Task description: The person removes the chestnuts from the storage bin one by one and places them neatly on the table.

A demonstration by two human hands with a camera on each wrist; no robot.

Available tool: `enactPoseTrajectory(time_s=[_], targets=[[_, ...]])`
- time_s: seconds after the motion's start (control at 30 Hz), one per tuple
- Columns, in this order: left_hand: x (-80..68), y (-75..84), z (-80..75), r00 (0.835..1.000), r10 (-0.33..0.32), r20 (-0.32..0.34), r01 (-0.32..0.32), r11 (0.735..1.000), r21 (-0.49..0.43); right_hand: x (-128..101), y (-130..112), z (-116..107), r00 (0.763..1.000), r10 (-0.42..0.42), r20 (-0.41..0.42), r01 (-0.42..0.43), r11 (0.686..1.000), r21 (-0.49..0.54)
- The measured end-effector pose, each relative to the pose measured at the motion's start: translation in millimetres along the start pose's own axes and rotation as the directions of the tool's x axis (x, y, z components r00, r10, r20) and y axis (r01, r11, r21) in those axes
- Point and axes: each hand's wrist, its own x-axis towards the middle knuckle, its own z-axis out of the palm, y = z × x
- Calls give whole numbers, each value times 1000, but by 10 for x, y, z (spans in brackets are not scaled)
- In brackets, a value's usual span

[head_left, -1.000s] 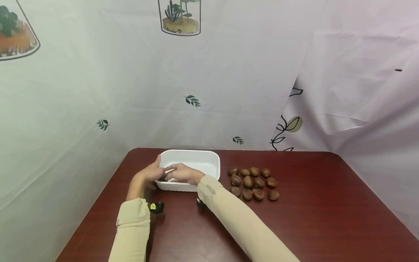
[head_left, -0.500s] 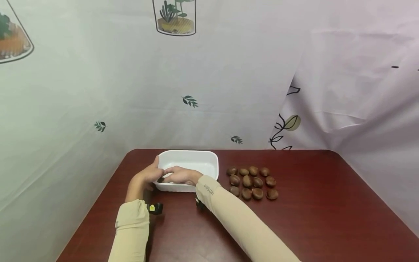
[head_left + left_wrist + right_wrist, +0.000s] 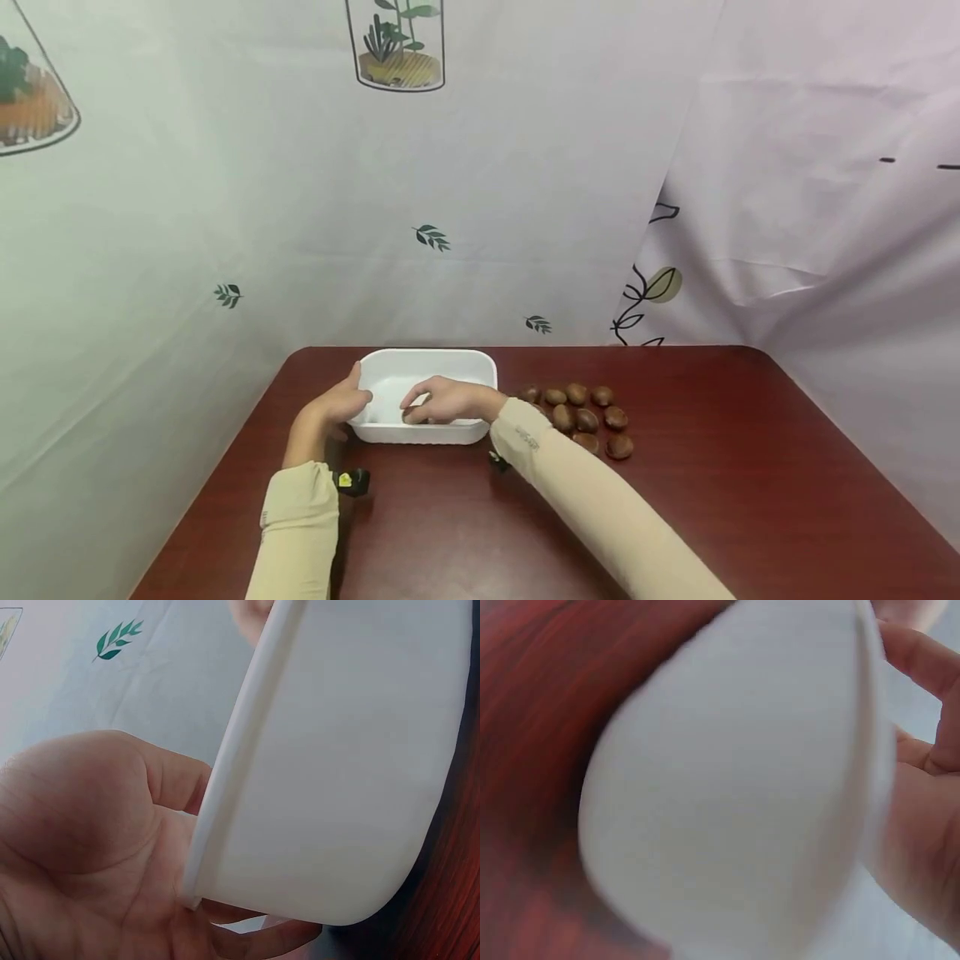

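A white rectangular plastic container stands at the table's back left. My left hand grips its left end, thumb over the rim and fingers outside. In the left wrist view the rim lies between thumb and fingers of that hand. My right hand reaches into the container over its front wall. A brown chestnut is pinched at its fingertips, low inside and partly covered by the fingers. The right wrist view shows the container's outer wall, blurred, with the right hand beyond its rim.
Several chestnuts lie in loose rows on the dark red table, right of the container. My right sleeve overlaps some of them. A patterned white cloth hangs behind the table and along its sides.
My right hand has moved right, away from the left hand, carrying the chestnut across the container. The left hand keeps its place at the left end. The head view has shifted slightly.
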Motion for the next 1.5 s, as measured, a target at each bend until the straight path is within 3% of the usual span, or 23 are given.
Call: enactPoseTrajectory(time_s=[0.3,0.53,0.7,0.87,1.3,1.5], targets=[[33,-40,3,1000,-18,-1,18,1000,15,-626,152,-412,999,-17,-37,17,1000,11],[39,-25,35,1000,-5,12,5,1000,-14,-1315,397,-759,991,-20,-134,37,992,122],[26,3,26,1000,-4,14,4,1000,3,-1852,707,-1057,971,33,-239,7,986,166],[-1,23,-32,1000,-9,3,9,999,43,-2241,1023,-1288,939,101,-330,-46,984,172],[15,4,-28,1000,-13,7,13,998,66,-2737,1487,-1400,874,236,-425,-168,967,191],[26,-6,-18,1000,-17,11,16,997,72,-2772,1600,-1358,874,250,-416,-202,967,157]])
